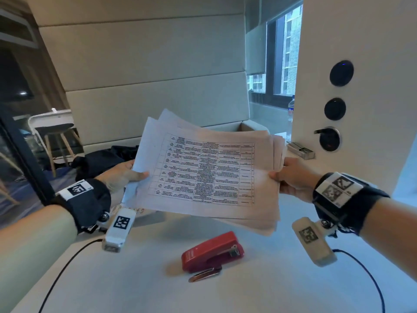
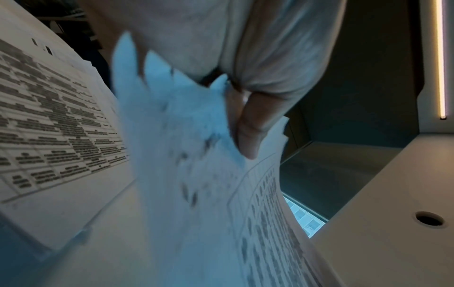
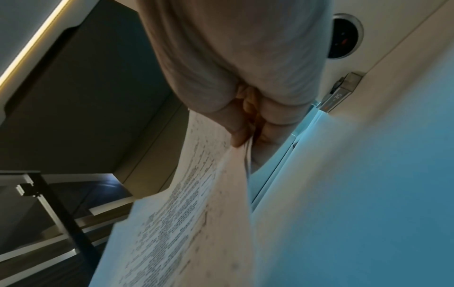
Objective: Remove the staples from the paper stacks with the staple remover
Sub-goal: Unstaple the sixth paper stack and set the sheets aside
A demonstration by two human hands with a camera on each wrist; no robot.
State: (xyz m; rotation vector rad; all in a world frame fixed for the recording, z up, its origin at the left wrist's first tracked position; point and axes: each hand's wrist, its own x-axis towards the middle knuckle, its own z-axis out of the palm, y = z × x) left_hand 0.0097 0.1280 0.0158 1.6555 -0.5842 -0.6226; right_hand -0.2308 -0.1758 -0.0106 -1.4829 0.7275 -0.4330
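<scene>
I hold a loose stack of printed papers [image 1: 207,175] in the air above the white desk [image 1: 282,285], its top sheet showing a table of text. My left hand [image 1: 126,173] pinches the stack's left edge, thumb on top; the left wrist view shows the thumb [image 2: 248,136] pressed on the sheets [image 2: 186,174]. My right hand [image 1: 291,175] pinches the right edge, and in the right wrist view its fingers [image 3: 243,128] clamp the papers [image 3: 186,223]. A red stapler with a metal remover tongue [image 1: 213,251] lies on the desk below the stack, untouched. No staple is visible.
A black bag [image 1: 101,159] sits beyond my left hand. A white pillar with round black sockets [image 1: 341,73] stands at the right, with a small metal block [image 1: 301,150] at its foot. Cables [image 1: 67,267] run from both wrists across the desk. More printed sheets [image 2: 49,126] lie below the left hand.
</scene>
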